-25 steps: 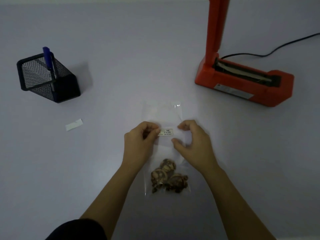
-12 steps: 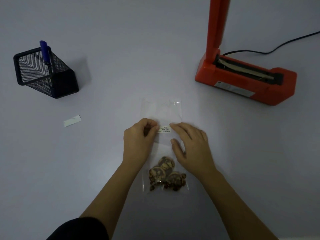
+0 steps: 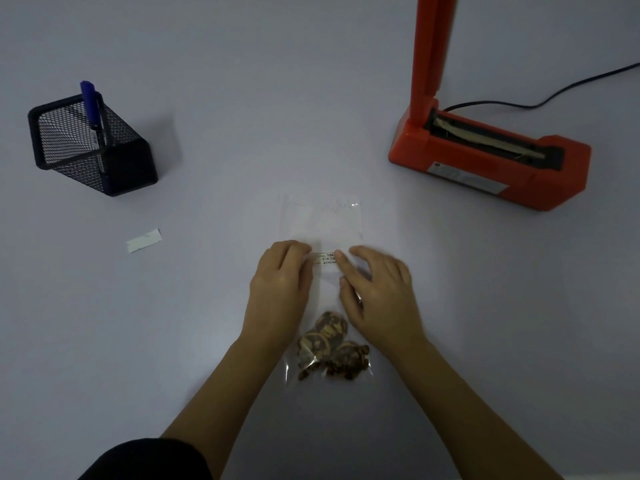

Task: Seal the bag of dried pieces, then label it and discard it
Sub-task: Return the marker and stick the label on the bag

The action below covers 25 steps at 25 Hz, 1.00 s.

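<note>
1. Your left hand (image 3: 278, 282) lay knuckles-up on the bag (image 3: 323, 289), fingers curled, fingertips pressing the left end of the label (image 3: 325, 258).
2. Your right hand (image 3: 377, 292) lay flat and spread, forefinger on the label's right end, grasping nothing.
3. The clear bag lay flat on the table (image 3: 242, 98) before you, dried pieces (image 3: 329, 348) gathered at its near end.
4. The red sealer (image 3: 485, 157) stood far right, arm raised.
</note>
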{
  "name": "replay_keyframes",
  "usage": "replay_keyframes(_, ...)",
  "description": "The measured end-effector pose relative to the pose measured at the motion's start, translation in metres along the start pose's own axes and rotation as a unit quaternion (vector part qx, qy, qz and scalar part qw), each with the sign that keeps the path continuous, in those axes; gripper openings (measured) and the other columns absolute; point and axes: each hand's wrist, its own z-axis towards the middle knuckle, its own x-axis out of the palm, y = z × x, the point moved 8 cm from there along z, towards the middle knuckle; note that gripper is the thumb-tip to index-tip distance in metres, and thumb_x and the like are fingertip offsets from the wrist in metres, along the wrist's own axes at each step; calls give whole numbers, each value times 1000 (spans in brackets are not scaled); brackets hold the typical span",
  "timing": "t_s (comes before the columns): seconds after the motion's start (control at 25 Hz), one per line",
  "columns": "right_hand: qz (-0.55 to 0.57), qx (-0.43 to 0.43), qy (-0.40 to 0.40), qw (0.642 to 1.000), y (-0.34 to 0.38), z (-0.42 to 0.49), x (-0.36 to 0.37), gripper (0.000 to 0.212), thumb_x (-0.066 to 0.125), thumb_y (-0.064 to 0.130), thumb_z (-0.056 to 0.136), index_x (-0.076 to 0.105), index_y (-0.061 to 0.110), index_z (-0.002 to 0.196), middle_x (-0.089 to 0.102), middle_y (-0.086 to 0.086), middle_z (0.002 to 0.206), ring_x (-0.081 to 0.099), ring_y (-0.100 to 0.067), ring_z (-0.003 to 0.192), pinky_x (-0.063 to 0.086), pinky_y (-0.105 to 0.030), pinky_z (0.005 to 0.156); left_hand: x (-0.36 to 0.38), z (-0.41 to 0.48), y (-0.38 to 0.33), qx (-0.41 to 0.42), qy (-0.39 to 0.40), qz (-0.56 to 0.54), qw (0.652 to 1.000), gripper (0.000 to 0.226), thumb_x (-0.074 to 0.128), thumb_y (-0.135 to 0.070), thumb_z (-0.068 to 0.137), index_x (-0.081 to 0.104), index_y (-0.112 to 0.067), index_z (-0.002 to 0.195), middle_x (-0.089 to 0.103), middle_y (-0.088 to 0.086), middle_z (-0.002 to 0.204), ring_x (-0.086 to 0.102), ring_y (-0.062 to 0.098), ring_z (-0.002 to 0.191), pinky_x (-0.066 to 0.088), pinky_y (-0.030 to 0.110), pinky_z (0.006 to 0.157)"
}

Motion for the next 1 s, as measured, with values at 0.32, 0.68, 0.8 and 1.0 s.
replay_keyframes(0.32,-7,0,-9,1000,0,0,-1,35,55,23,86,60,17,121,63,-8,115,49,-19,108,38,-39,92,23,-20,1,21,127,88,988,49,33,-44,93,61,-14,120,51,21,127,53,33,93,51,37,71)
replay_keyframes(0.68,-33,5,34,999,0,2,3,43,48,25,87,51,25,130,60,-8,118,51,-22,111,34,-39,92,24,-19,10,38,105,83,990,47,44,-38,91,54,-10,127,48,21,128,52,29,90,47,36,77)
replay_keyframes(0.8,-34,4,33,999,-1,1,4,44,49,25,87,50,22,131,60,-8,117,49,-21,111,36,-39,92,26,-20,10,42,108,92,989,49,43,-39,91,53,-7,128,50,22,127,53,31,92,47,35,77)
replay_keyframes(1.0,-26,6,25,999,0,1,4,42,48,24,88,53,15,128,61,-9,117,48,-19,111,41,-42,92,24,-16,16,11,105,21,994,56,47,-44,86,53,-7,128,48,19,129,52,25,92,42,28,81)
